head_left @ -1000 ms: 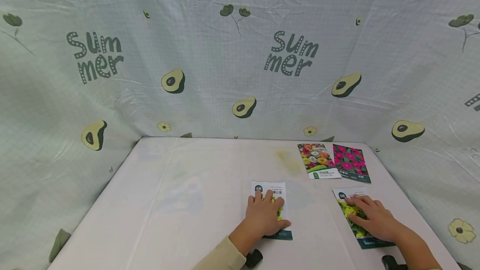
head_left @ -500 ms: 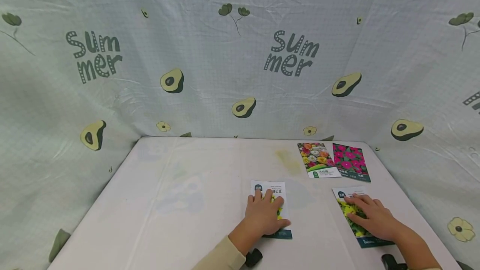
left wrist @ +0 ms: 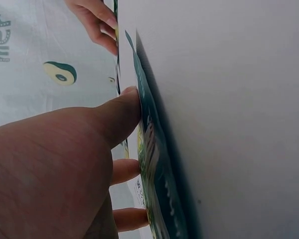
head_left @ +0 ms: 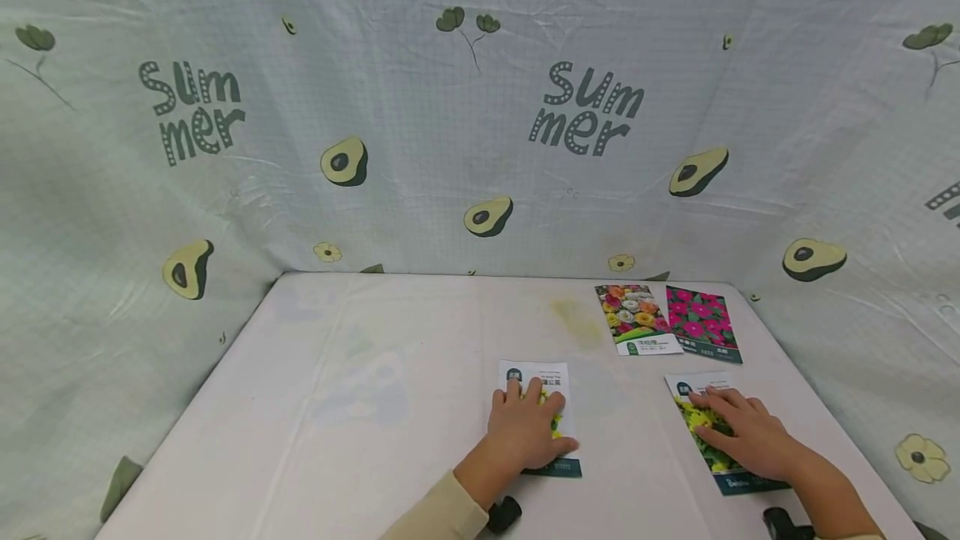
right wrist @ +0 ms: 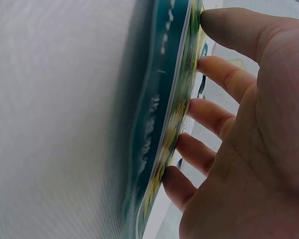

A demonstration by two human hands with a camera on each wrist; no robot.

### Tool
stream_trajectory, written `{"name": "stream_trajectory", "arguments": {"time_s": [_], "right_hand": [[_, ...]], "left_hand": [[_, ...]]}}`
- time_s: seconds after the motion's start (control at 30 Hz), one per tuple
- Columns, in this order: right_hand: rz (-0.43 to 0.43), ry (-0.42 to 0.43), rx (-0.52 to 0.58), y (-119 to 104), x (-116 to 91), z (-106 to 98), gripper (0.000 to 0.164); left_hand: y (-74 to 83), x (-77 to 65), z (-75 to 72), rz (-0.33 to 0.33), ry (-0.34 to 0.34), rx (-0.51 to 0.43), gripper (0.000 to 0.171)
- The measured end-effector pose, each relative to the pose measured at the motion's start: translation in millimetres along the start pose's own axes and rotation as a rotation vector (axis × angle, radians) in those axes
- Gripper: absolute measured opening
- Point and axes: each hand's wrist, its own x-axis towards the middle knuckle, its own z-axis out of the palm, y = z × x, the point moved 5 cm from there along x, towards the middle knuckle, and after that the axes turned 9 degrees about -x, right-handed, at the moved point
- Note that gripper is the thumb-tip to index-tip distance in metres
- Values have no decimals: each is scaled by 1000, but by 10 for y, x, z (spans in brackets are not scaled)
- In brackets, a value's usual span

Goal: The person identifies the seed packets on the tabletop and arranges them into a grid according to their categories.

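My left hand [head_left: 523, 428] rests spread on a flower seed packet [head_left: 555, 371] near the middle of the table, covering most of its yellow-flower picture. In the left wrist view its thumb and fingertips touch the packet's face. Farther right, my right hand [head_left: 752, 437] lies on a second seed packet [head_left: 699, 422] with yellow flowers and a dark teal bottom strip. Seen from the right wrist, the fingertips [right wrist: 187, 144] press along the printed face without curling round it. Both packets lie on the table, their white tops pointing away from me.
At the back right lie two more seed packets, one with mixed-colour flowers [head_left: 633, 317] and one with pink flowers [head_left: 702, 323], side by side with edges meeting. The white table [head_left: 360, 457] ends at a hanging sheet [head_left: 420, 107] printed with avocados.
My left hand and the packet beneath it have shifted very slightly left. The right hand and its packet stay in place.
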Motion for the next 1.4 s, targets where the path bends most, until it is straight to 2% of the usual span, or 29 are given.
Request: {"name": "stream_trajectory", "arguments": {"time_s": [0.4,0.9,1.4], "right_hand": [[-13,18,2,-18,-23,-8,69],[-19,30,-9,22,2,22,71],[-31,35,-4,19,-1,20,69]], "left_hand": [[-97,-18,20,0,36,4,66],[-205,-117,-59,0,12,-25,67],[-360,-207,-126,11,19,-31,65]]}}
